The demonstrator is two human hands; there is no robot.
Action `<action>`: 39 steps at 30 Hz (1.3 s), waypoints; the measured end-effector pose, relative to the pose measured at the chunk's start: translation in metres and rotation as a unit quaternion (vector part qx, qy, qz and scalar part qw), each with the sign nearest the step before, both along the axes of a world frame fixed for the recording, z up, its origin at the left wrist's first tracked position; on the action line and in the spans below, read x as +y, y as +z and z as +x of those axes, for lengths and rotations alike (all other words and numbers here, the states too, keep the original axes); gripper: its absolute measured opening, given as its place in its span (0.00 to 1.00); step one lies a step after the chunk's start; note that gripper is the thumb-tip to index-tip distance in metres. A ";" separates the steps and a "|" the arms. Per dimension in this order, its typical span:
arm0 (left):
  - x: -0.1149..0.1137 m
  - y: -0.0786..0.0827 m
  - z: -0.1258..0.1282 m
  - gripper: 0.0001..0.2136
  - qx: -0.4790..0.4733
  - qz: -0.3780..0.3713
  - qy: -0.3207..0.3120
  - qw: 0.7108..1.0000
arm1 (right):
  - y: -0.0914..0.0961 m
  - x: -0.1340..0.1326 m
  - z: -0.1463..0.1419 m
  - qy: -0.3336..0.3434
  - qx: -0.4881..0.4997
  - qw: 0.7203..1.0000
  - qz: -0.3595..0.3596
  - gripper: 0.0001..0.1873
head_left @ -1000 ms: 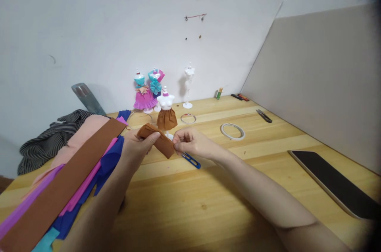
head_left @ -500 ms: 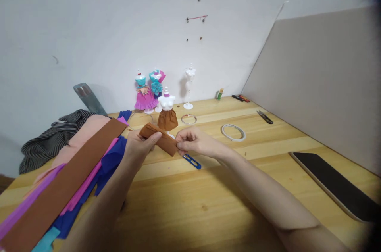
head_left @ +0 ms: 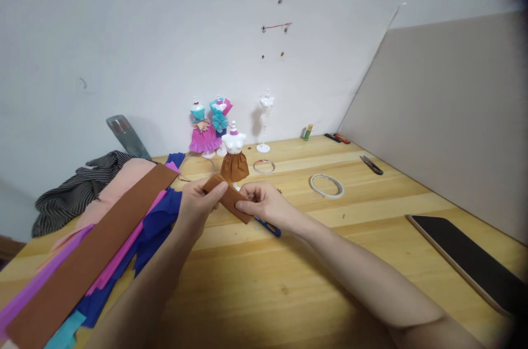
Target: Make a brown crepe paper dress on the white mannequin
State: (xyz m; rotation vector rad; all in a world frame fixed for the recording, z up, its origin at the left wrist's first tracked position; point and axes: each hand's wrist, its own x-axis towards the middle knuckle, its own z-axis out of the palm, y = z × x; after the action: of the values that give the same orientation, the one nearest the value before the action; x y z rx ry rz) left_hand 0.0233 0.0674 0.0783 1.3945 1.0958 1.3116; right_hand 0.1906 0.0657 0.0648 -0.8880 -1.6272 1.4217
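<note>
Between my hands, above the table, is a folded piece of brown crepe paper [head_left: 230,201]. My left hand [head_left: 203,201] is closed on its left end, thumb on top. My right hand [head_left: 264,203] pinches its right part between thumb and fingers. Just behind stands a small white mannequin [head_left: 234,142] wearing a gathered brown skirt [head_left: 235,166]; its base is mostly hidden by the paper and my hands. A blue-handled cutter [head_left: 270,228] lies on the table under my right hand, its front end covered.
Left lie coloured paper strips [head_left: 94,250], a striped cloth [head_left: 78,187] and a leaning bottle [head_left: 127,137]. Dressed mannequins [head_left: 205,140] and a bare one [head_left: 266,118] stand by the wall. Rightward are tape rolls [head_left: 340,192], snips [head_left: 371,165], a glue stick [head_left: 307,132] and a phone [head_left: 462,255].
My right hand has shifted from the paper's right edge onto its face, thumb now lying on top. The whole view has moved slightly. My left hand keeps its hold.
</note>
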 end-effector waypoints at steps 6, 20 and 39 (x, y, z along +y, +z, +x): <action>0.005 0.014 -0.016 0.13 -0.097 0.040 0.062 0.993 | 0.000 0.000 0.002 0.012 -0.016 1.000 -0.010 0.17; 0.001 0.001 0.003 0.15 -0.048 -0.108 -0.094 0.989 | -0.002 0.004 0.003 -0.025 0.017 0.999 0.014 0.16; -0.010 -0.022 0.011 0.15 -0.211 -0.146 -0.052 0.965 | 0.005 0.006 0.009 -0.094 -0.096 0.973 0.189 0.13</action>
State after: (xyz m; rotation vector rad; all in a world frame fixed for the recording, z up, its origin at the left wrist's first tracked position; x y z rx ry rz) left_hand 0.0342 0.0569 0.0561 0.8891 0.8696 1.2396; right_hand 0.1993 0.0714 0.0698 -0.9455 -1.8232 0.8776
